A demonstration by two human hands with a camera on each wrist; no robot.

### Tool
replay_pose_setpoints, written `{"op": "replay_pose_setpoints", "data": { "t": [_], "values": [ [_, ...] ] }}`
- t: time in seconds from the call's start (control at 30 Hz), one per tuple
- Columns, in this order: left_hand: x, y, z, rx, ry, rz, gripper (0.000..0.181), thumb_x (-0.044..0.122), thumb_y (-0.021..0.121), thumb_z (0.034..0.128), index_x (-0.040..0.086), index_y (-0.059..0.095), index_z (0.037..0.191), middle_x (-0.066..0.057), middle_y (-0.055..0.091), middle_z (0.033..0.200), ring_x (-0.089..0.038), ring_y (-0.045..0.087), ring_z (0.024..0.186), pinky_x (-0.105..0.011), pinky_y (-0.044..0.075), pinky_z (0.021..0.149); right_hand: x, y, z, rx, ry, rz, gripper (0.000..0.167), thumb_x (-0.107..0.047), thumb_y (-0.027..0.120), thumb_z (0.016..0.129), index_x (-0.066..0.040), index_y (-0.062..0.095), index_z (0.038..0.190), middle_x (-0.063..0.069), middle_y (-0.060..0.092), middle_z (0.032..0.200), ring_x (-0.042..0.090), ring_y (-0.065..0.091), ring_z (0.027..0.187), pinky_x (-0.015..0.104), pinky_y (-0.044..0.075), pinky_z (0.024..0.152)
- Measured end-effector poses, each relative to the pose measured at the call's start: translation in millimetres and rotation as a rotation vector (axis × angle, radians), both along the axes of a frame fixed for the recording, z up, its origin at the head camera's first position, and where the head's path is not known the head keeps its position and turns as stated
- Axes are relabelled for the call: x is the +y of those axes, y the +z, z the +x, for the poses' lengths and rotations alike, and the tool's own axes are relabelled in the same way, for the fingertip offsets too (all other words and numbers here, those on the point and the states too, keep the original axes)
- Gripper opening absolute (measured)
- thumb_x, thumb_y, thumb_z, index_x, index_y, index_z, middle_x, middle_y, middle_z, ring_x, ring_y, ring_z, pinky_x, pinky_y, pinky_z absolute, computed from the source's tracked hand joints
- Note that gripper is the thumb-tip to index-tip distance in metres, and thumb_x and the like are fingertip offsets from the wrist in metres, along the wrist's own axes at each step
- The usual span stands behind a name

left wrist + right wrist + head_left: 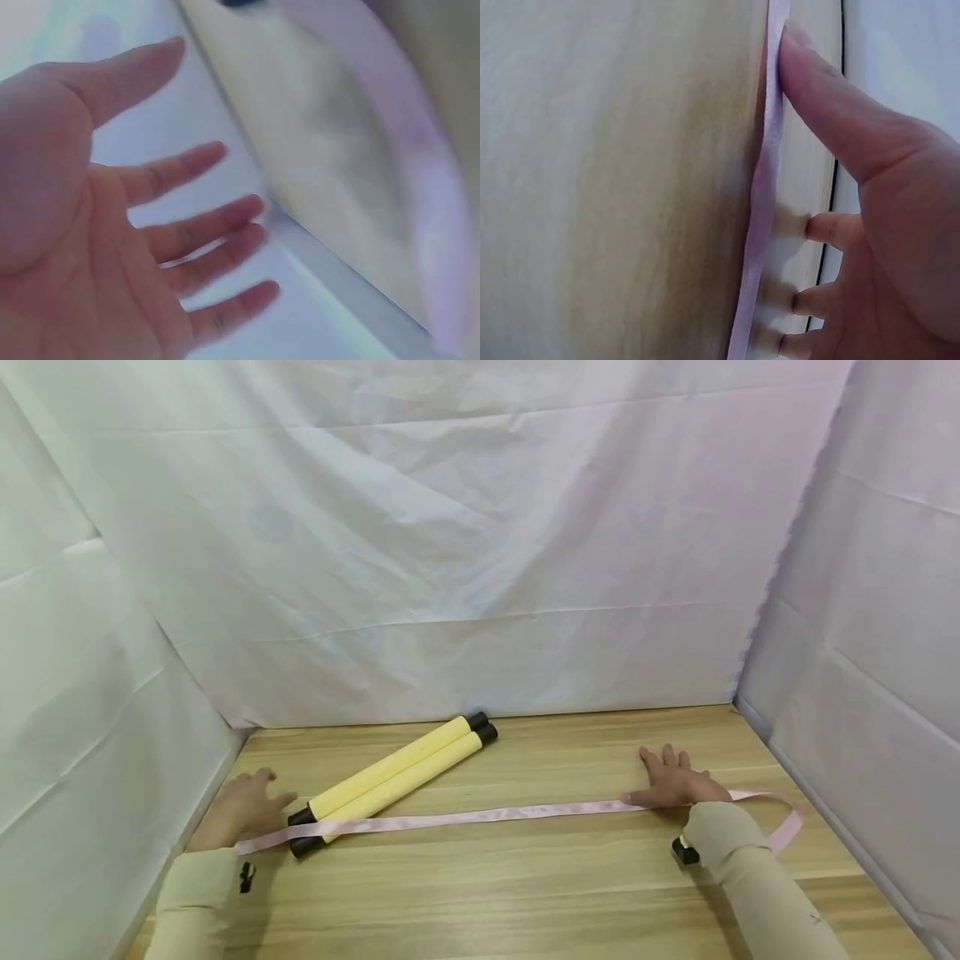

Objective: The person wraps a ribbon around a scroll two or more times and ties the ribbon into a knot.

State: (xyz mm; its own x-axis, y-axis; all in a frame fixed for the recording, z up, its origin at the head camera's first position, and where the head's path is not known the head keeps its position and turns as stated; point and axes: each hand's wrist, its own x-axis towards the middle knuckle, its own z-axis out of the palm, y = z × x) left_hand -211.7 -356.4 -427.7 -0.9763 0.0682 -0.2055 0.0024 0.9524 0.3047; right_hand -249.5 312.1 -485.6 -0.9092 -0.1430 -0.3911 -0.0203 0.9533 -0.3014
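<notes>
beige sleeves (780, 897) of soft, plain cloth nearest of all, slanting in from the lower corners, cuffs bunched at the wrists, with a small black block (686, 850) under the right one. beyond the cuffs, two bare hands, set well apart. left hand (240, 806) wide open at the left edge, palm bare in its own wrist view, thumb lifted away from four loosely straightened fingers, holding nothing. right hand (670, 783) likewise open, fingers splayed towards the back, thumb stretched sideways with its tip against the ribbon, gripping nothing. between them, a long pink ribbon (495, 813), thin, flat and satiny, with pale glints along its length; running from beside the left cuff almost straight across to the right hand, then showing again past that wrist in a loose curl. in the left wrist view, blurred and bowed, apart from the fingertips. under the ribbon near its left end, two yellow cylinders (390, 764), smooth, straight and tipped with black at both ends, lying side by side on a diagonal. below everything, a table (480, 893) of pale, streaky wood grain; behind and on both sides, white cloth sheets (480, 527), creased and softly rippled.
</notes>
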Motion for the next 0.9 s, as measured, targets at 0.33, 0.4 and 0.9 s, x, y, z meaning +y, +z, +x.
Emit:
{"op": "replay_pose_setpoints", "data": {
  "t": [0.33, 0.4, 0.9],
  "values": [
    [98.6, -10.8, -39.0, -0.023, -0.17, 0.039, 0.107, 0.05, 0.074, 0.0851, -0.006, 0.014, 0.154, -0.043, 0.027, 0.146, -0.064, 0.025, 0.132, -0.073, 0.031, 0.099, 1, -10.2, -9.2, 0.008, -0.006, -0.023, 0.124, -0.082, 0.061, 0.074, -0.002, 0.014, 0.156, 0.044, -0.006, 0.153, 0.066, -0.006, 0.137, 0.089, 0.001, 0.09],
    [112.6, -15.6, -46.6, -0.045, -0.176, 0.043, 0.115, 0.052, 0.078, 0.0806, -0.003, 0.01, 0.156, -0.042, 0.024, 0.149, -0.062, 0.024, 0.135, -0.073, 0.03, 0.1, 3, -11.7, -11.1, 0.013, -0.004, -0.016, 0.125, -0.083, 0.06, 0.072, -0.003, 0.014, 0.156, 0.044, -0.006, 0.152, 0.067, -0.006, 0.136, 0.089, 0.001, 0.089],
    [141.2, -24.3, -64.1, -0.106, -0.187, -0.049, 0.099, 0.03, 0.088, 0.0751, -0.007, 0.033, 0.149, -0.032, 0.038, 0.149, -0.048, 0.041, 0.133, -0.059, 0.039, 0.104, -2, -21.3, -15.4, 0.02, -0.019, -0.032, 0.13, -0.088, 0.059, 0.068, -0.004, 0.015, 0.157, 0.041, -0.006, 0.154, 0.065, -0.006, 0.138, 0.088, -0.002, 0.091]
  ]
}}
